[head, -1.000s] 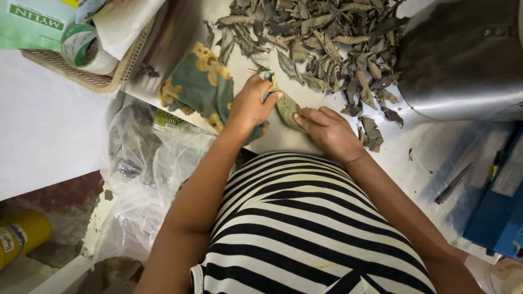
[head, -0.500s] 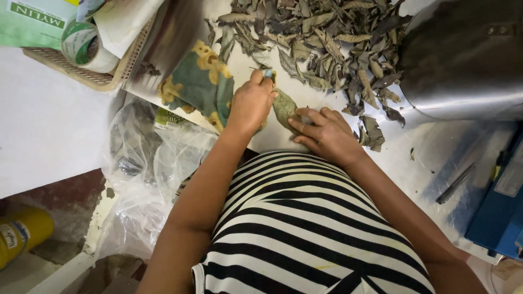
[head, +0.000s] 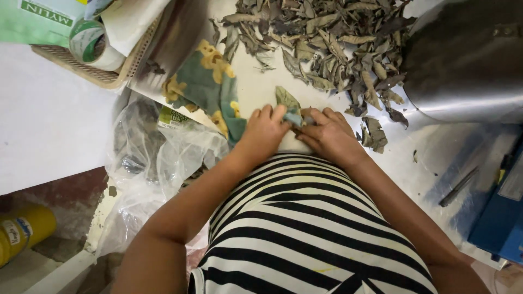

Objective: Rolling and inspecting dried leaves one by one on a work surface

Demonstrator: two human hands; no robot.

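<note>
- Both hands have closed together since the earlier frames: the left hand (head: 266,130) and the right hand (head: 327,133), formerly a little apart, now meet over one leaf (head: 287,101), which has come toward the table's near edge.
- Count: two hands, one held leaf, one heap of dried leaves (head: 332,43) too many to number, one loose leaf (head: 376,133) just right of the right hand.
- Also one patterned cloth (head: 210,81), one roll of tape (head: 90,43) in one woven basket (head: 109,73), one clear plastic bag (head: 158,158), one metal basin (head: 468,60), one pen (head: 458,186), one yellow bottle (head: 22,231).
- Left-hand fingers (head: 267,112) are curled nearly closed, pressing the lower end of the leaf together with a small bluish scrap; the thumb is hidden.
- Right-hand fingers (head: 321,115) are likewise bent, pinching the same spot from the other side; the fingertips of both hands touch.
- The leaf stands up from between the fingertips, pointing toward the heap, well short of it.
- Surface: a pale table (head: 261,87), dusty and crumbed with leaf bits, with the cloth draped at its left.
- Room: a white surface (head: 49,125) at left, a blue object (head: 501,218) at right, bare floor below with the bottle.
</note>
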